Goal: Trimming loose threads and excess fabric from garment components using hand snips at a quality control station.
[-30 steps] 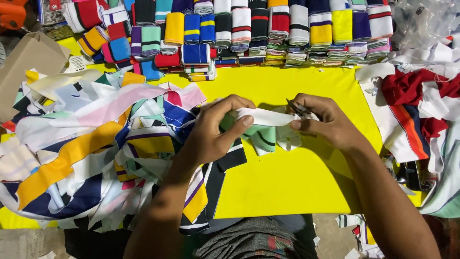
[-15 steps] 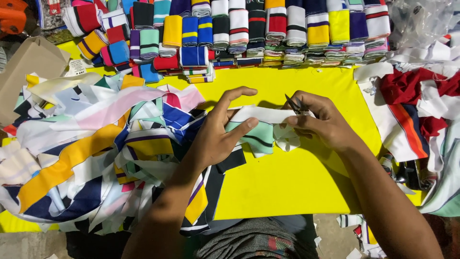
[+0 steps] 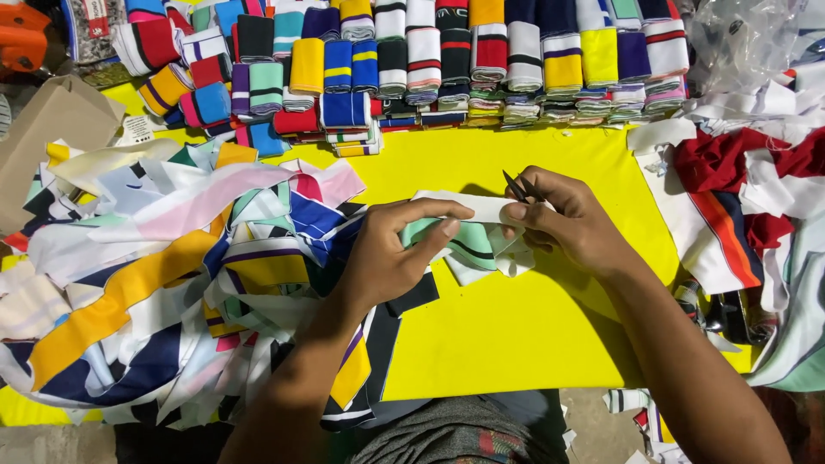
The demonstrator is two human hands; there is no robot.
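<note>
We counted 2 hands: left, right. 1 folded strip between them, 1 pair of snips, 1 yellow cloth, 1 cardboard box, 1 clear bag. Rolls and loose strips: too many to count.

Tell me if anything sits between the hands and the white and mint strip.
Nothing visible does. The left hand and the right hand both already grip the white and mint fabric strip over the yellow cloth. The right hand also holds small dark snips pointing up, clear of the grip.
</note>
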